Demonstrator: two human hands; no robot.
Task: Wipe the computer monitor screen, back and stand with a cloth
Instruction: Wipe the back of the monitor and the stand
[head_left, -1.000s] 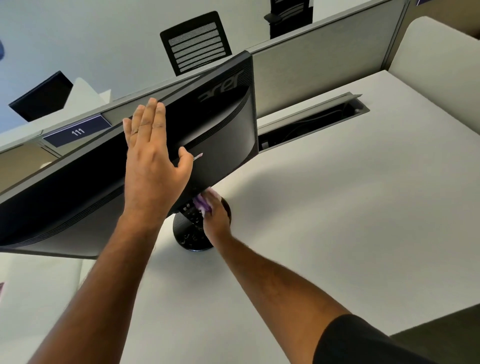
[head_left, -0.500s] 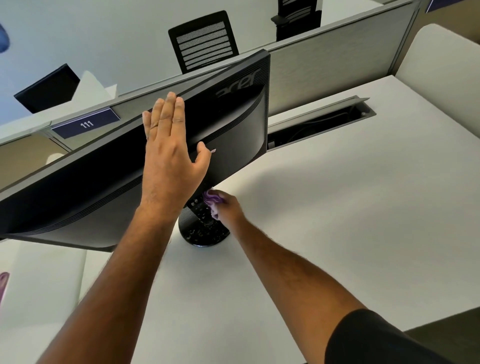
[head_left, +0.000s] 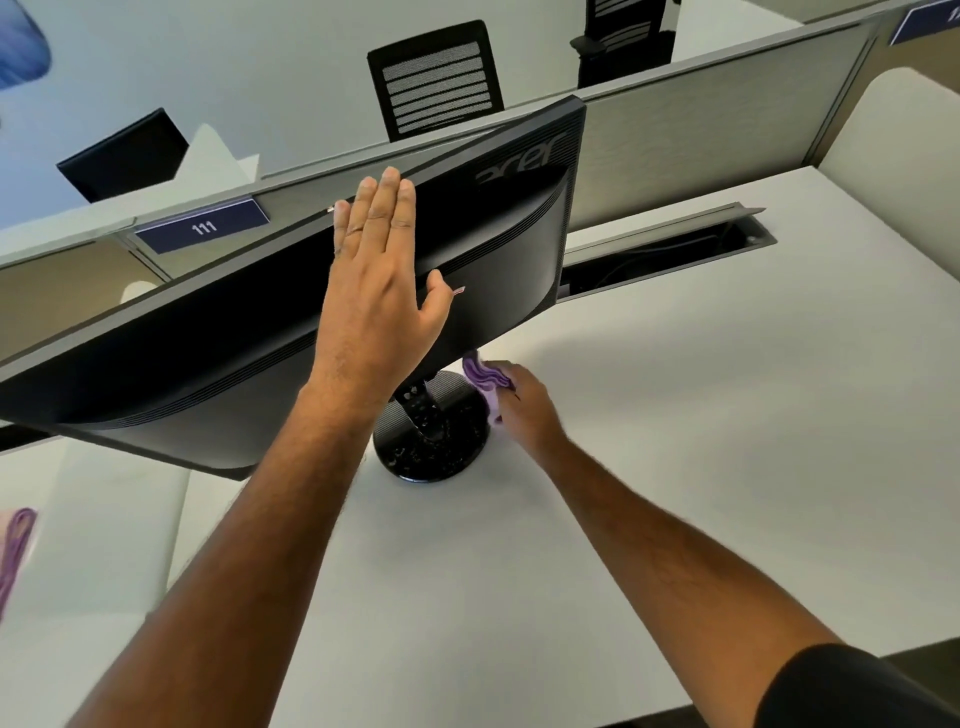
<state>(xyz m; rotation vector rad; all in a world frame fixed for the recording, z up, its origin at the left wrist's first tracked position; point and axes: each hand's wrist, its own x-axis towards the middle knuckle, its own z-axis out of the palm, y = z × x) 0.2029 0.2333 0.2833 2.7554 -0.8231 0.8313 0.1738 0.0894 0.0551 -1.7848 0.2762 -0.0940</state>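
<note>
- Standing on the white desk, the black flat-panel computer monitor has its ribbed plastic back facing the camera, tipped forward on its round glossy black stand base.
- Left hand lies flat on the back panel, fingers straight and together, thumb out to the side. My guess is it's bracing the monitor so it doesn't wobble or swivel during the wiping lower down.
- Right hand pinches a bunched-up purple cloth right at the base's far-right edge, just under the monitor's lower edge. Looks like the stand is the part getting cleaned now, and the tilt opens some room to reach in.
- Stand neck is mostly tucked behind the left wrist, so hard to say how much the cloth touches it.
- Screen side isn't visible at all from here, so no idea if it's clean.
- Behind: grey cubicle divider with a blue "111" tag, and an open cable slot in the desk.
- Something purple sits cut off at the left edge; can't tell what.
</note>
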